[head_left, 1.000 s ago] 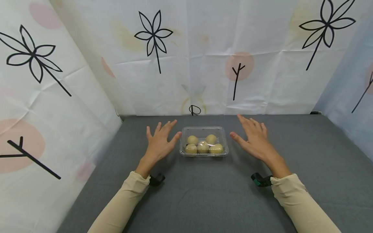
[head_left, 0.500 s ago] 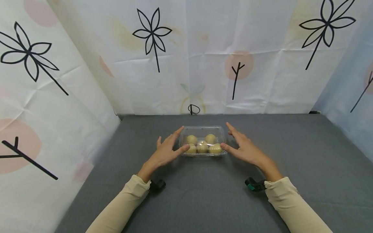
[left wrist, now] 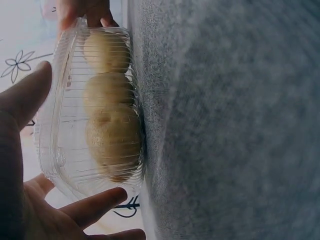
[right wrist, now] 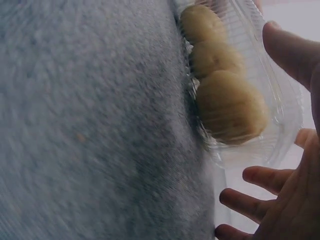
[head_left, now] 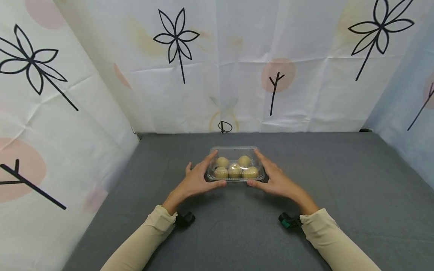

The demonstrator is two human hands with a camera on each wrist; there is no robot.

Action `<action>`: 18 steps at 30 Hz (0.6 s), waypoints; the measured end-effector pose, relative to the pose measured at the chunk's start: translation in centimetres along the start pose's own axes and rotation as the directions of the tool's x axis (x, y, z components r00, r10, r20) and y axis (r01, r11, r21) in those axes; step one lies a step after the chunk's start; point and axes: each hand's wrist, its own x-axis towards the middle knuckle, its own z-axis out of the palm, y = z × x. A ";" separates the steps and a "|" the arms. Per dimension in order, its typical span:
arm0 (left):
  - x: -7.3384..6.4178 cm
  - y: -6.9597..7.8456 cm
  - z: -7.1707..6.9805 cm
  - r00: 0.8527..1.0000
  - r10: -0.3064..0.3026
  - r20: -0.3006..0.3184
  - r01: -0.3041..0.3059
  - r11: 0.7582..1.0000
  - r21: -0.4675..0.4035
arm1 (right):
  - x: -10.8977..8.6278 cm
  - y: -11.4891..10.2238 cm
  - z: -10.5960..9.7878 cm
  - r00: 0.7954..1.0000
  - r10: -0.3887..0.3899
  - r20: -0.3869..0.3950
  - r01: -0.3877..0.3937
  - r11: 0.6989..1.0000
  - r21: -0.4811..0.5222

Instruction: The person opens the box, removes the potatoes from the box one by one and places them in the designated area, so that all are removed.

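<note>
A clear plastic clamshell box (head_left: 236, 152) sits on the grey cloth, its lid down. Through its ribbed wall show several round yellowish pieces (left wrist: 114, 132), like small potatoes or fruit; their exact kind is unclear. My left hand (head_left: 196, 182) is spread at the box's left end, index finger along the side and thumb by the front corner. At the opposite end my right hand (head_left: 280, 182) mirrors it. In the right wrist view the box (right wrist: 280, 112) lies near the spread fingers (right wrist: 267, 178). Whether the fingertips touch the plastic is hard to tell.
Grey cloth (head_left: 234, 229) covers the table around the box. White printed fabric (head_left: 237, 75) hangs behind and on both sides. Dark wrist-worn devices (head_left: 184, 219) sit under both wrists, below light sleeves (head_left: 144, 235).
Both hands have moved inward, from wide apart to either end of the box, and their thumbs have come down to its front corners. The box remains in place.
</note>
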 end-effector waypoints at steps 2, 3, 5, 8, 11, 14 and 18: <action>0.0 -0.1 0.1 1.000 -0.001 -0.003 0.001 1.000 -0.005 | 0.0 0.0 0.3 1.000 0.000 -0.010 0.000 1.000 0.010; 0.0 -0.1 0.1 1.000 0.000 -0.006 0.000 1.000 -0.005 | 0.0 0.0 0.4 1.000 -0.001 -0.015 0.001 1.000 0.013; 0.0 -0.3 0.3 1.000 0.002 -0.014 -0.002 1.000 -0.001 | 0.0 0.0 0.7 1.000 -0.006 -0.024 0.007 1.000 0.023; 0.0 -0.5 0.4 1.000 0.003 -0.024 -0.003 1.000 0.003 | 0.1 0.0 1.0 0.999 -0.013 -0.043 0.015 0.999 0.033; 0.0 -0.6 0.5 1.000 -0.001 -0.027 0.001 1.000 -0.007 | 0.1 -0.1 1.2 0.998 -0.017 -0.057 0.019 0.999 0.050; 0.1 -0.6 0.6 1.000 -0.005 -0.021 0.004 1.000 -0.026 | 0.1 -0.1 1.4 0.998 -0.023 -0.064 0.027 0.997 0.072; 0.1 -0.6 0.7 1.000 -0.010 -0.014 0.009 0.999 -0.042 | 0.1 -0.1 1.5 0.997 -0.032 -0.074 0.040 0.994 0.099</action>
